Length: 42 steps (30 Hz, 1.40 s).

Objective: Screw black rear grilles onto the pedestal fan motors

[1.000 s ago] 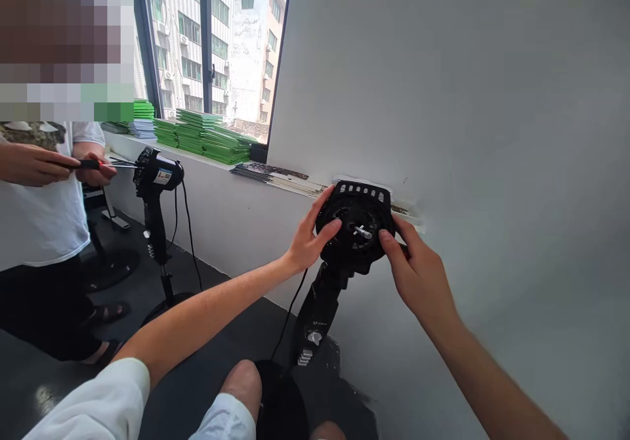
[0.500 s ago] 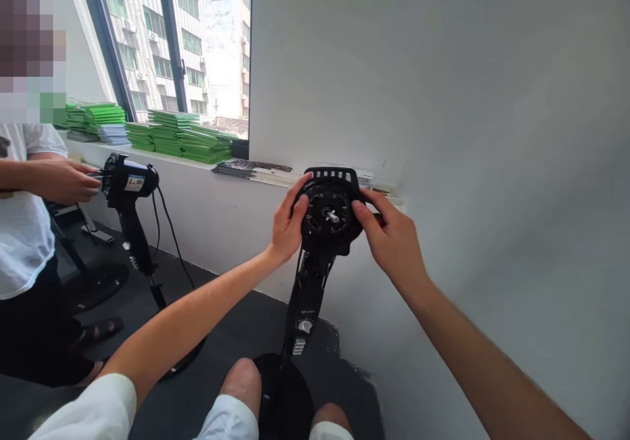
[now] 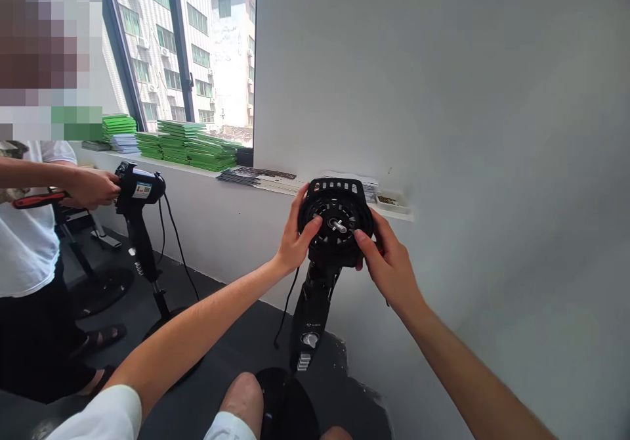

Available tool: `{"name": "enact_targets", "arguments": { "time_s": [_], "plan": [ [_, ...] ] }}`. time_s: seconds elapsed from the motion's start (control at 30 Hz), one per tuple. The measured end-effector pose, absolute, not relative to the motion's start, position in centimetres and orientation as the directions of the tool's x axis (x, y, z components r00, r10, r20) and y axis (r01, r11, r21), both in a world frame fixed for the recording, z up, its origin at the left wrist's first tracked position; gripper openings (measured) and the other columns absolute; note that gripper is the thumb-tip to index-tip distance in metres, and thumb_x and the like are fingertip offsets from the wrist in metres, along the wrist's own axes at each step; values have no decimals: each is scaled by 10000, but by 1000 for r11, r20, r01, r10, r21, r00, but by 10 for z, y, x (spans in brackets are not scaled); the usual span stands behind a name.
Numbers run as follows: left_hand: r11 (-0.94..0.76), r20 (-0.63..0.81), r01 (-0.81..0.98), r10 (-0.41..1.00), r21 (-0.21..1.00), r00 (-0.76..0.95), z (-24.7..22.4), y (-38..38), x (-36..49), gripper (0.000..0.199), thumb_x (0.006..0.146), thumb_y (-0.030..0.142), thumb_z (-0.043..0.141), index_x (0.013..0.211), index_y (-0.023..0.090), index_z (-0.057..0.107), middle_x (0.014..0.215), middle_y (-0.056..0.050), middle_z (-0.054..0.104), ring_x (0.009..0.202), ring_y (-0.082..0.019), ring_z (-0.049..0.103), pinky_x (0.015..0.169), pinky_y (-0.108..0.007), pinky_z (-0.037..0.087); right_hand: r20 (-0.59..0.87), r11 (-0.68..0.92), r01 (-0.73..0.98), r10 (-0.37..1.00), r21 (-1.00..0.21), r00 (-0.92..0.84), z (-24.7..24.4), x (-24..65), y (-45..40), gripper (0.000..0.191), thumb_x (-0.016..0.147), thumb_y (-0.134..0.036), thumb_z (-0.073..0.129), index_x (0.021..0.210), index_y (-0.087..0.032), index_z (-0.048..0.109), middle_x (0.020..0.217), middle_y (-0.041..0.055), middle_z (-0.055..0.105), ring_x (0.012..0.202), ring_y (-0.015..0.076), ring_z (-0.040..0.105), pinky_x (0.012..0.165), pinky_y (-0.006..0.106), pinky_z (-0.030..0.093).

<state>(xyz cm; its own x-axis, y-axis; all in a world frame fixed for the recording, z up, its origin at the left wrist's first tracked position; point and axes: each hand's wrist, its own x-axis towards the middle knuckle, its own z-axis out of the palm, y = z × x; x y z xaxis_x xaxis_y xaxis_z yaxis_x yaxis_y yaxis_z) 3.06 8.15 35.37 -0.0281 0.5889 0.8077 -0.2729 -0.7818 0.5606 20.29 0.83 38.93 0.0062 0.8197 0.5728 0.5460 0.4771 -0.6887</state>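
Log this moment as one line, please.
left hand: grips fan motor head | right hand: grips opposite side | shaft: bare | co-worker's hand: on second fan

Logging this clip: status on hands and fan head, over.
Left hand and right hand grip the fan motor head from both sides. Shaft bare. Nothing in the way.

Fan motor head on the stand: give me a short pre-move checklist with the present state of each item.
1. Left hand grips the left rim of the fan motor head: ok.
2. Right hand holds its right lower edge: ok.
3. Shaft at the centre is bare and uncovered by fingers: ok.
4. Stand column is upright under the head: ok.
5. Power cord unplugged: cannot tell, its end is out of view.
6. Co-worker's hand stays at the other fan, apart from this one: ok.
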Motion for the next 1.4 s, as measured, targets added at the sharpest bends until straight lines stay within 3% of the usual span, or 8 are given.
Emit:
{"name": "enact_targets", "arguments": {
  "time_s": [0.13,0.33,0.67,1.03,1.4],
  "plan": [
    [-777,800,-291,597,558,-60,353,85,36,692,999,648,578,1578,302,424,1620,-77,516,1567,-285,394,1327,-444,289,574,480,522,818,-705,22,386,203,12,653,1003,-633,570,1540,-267,508,701,-46,603,505,164,541,482,307,421],
    [-770,801,-325,596,549,-58,352,88,36,664,1015,622,576,1587,310,445,1640,-56,510,1587,-287,372,1348,-454,244,590,498,487,806,-717,45,383,202,16,671,987,-629,579,1537,-252,505,729,-38,604,496,153,536,416,283,364],
    [-768,805,-298,594,566,-2,356,90,31,672,1018,630,569,1607,336,436,1714,-27,415,1614,-300,330,1355,-471,237,586,491,470,807,-734,71,380,202,17,638,985,-590,558,1525,-256,506,728,-30,617,481,148,530,396,265,353],
    [-765,792,-276,610,582,-18,355,90,33,658,1032,609,548,1602,303,431,1644,-56,508,1604,-299,342,1353,-488,236,585,478,512,808,-714,61,382,206,19,684,983,-632,582,1544,-246,519,591,-56,584,462,151,529,414,251,377],
    [-749,777,-295,629,594,-34,354,89,36,636,1033,611,545,1593,330,434,1641,-46,511,1576,-290,395,1349,-501,251,582,461,534,809,-709,75,385,207,16,704,988,-664,569,1565,-263,526,599,-51,601,455,145,500,410,260,363]
  ]
}}
